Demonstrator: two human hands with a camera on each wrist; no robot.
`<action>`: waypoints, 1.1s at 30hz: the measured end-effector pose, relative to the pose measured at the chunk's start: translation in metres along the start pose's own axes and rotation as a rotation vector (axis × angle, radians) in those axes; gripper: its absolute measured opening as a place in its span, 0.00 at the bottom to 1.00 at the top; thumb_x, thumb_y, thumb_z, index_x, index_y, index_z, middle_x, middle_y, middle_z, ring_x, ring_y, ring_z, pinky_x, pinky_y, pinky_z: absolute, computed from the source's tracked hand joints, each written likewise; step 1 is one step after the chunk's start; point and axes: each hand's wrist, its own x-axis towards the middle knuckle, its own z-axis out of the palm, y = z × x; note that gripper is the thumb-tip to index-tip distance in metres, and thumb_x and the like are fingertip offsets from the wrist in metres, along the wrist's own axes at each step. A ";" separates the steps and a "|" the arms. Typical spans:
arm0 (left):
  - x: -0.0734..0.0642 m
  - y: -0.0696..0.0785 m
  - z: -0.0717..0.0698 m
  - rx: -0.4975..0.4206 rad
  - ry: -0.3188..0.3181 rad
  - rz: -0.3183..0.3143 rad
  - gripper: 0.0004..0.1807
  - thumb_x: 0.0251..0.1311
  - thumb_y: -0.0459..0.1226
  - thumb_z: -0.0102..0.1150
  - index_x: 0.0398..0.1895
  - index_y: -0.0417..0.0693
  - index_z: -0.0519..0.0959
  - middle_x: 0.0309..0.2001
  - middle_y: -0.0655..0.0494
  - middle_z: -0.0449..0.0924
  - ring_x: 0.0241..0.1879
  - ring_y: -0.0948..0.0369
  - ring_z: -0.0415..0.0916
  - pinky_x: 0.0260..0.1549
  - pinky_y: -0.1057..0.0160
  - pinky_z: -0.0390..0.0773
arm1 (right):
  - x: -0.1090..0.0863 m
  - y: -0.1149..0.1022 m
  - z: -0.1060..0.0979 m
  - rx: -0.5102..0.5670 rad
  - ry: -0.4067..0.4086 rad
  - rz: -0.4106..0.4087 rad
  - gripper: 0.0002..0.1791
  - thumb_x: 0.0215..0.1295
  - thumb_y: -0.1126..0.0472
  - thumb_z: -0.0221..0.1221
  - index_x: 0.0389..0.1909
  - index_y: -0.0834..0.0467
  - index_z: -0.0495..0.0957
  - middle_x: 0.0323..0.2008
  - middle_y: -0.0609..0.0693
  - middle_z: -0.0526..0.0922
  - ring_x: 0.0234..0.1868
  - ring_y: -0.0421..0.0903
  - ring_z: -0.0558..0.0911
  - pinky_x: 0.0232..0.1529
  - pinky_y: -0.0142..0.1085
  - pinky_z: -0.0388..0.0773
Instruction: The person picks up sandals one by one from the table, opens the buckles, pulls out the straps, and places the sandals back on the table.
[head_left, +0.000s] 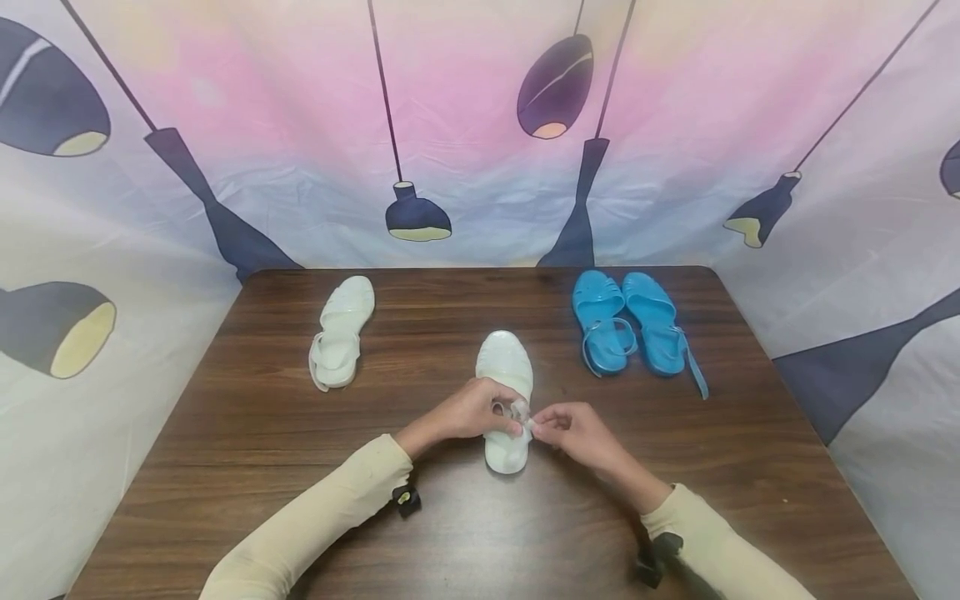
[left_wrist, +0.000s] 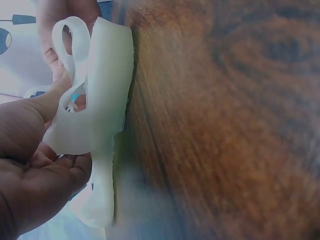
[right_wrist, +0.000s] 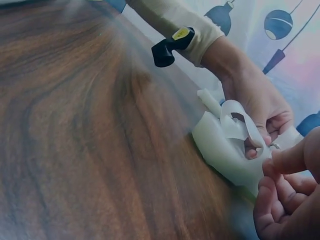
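Note:
A white jelly sandal (head_left: pixel 504 358) lies sole down in the middle of the brown table, toe pointing away from me. My left hand (head_left: pixel 477 408) reaches across its heel part and pinches the ankle strap near a small metal buckle (right_wrist: pixel 274 146). At the sandal's right side, my right hand (head_left: pixel 576 429) pinches the strap by the buckle between thumb and forefinger. In the left wrist view the back strap (left_wrist: pixel 75 42) stands up in a loop above the heel. My fingers partly hide the buckle.
Another white sandal (head_left: pixel 347 304) lies at the back left of the table (head_left: pixel 300 467). Two blue sandals (head_left: pixel 597 292) sit side by side at the back right, one with its strap trailing onto the wood. A cloth backdrop (head_left: pixel 322 125) with printed lamps hangs behind.

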 end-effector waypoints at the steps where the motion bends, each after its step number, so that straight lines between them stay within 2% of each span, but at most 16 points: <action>1: 0.000 0.000 0.000 -0.001 -0.003 0.003 0.08 0.56 0.38 0.76 0.38 0.47 0.88 0.27 0.66 0.80 0.24 0.71 0.69 0.27 0.71 0.72 | 0.000 0.000 0.000 0.010 -0.006 0.001 0.10 0.67 0.60 0.66 0.43 0.62 0.85 0.34 0.51 0.86 0.32 0.47 0.81 0.33 0.39 0.80; 5: 0.002 -0.002 0.001 -0.001 -0.005 0.004 0.08 0.55 0.38 0.76 0.37 0.48 0.88 0.26 0.66 0.80 0.23 0.72 0.68 0.25 0.71 0.71 | 0.001 -0.003 0.000 0.012 -0.013 -0.007 0.11 0.67 0.59 0.66 0.43 0.63 0.85 0.34 0.52 0.86 0.33 0.48 0.81 0.34 0.39 0.80; 10: 0.002 -0.002 0.002 -0.015 -0.003 -0.019 0.08 0.55 0.38 0.77 0.37 0.47 0.88 0.25 0.66 0.79 0.23 0.71 0.67 0.24 0.71 0.70 | -0.002 -0.005 -0.002 -0.063 0.014 -0.029 0.13 0.66 0.55 0.69 0.44 0.60 0.86 0.35 0.49 0.87 0.35 0.46 0.83 0.37 0.38 0.82; 14: 0.001 -0.002 0.003 -0.012 0.007 -0.015 0.08 0.55 0.38 0.77 0.35 0.47 0.87 0.23 0.67 0.76 0.22 0.71 0.66 0.23 0.71 0.68 | -0.005 -0.001 -0.003 -0.100 0.000 -0.035 0.12 0.67 0.53 0.68 0.44 0.57 0.86 0.35 0.48 0.87 0.34 0.46 0.84 0.34 0.39 0.83; 19: 0.001 -0.003 0.003 -0.004 0.007 0.000 0.07 0.55 0.38 0.77 0.35 0.48 0.87 0.23 0.67 0.76 0.22 0.71 0.66 0.23 0.71 0.69 | -0.006 0.001 -0.003 -0.086 0.005 -0.036 0.09 0.65 0.57 0.69 0.43 0.57 0.87 0.35 0.48 0.88 0.34 0.46 0.84 0.32 0.40 0.83; 27: 0.001 -0.002 0.002 -0.007 -0.014 -0.014 0.07 0.55 0.38 0.77 0.33 0.48 0.86 0.20 0.68 0.74 0.19 0.72 0.62 0.19 0.72 0.65 | 0.000 -0.002 0.001 -0.052 0.040 -0.030 0.11 0.64 0.57 0.70 0.42 0.59 0.87 0.35 0.49 0.89 0.37 0.44 0.85 0.39 0.37 0.83; 33: 0.000 -0.002 0.001 -0.012 -0.017 -0.023 0.08 0.55 0.38 0.77 0.34 0.48 0.87 0.21 0.67 0.75 0.18 0.72 0.63 0.19 0.72 0.65 | -0.001 -0.004 -0.002 -0.058 0.020 0.007 0.13 0.63 0.54 0.71 0.44 0.57 0.88 0.37 0.49 0.90 0.40 0.45 0.87 0.38 0.38 0.83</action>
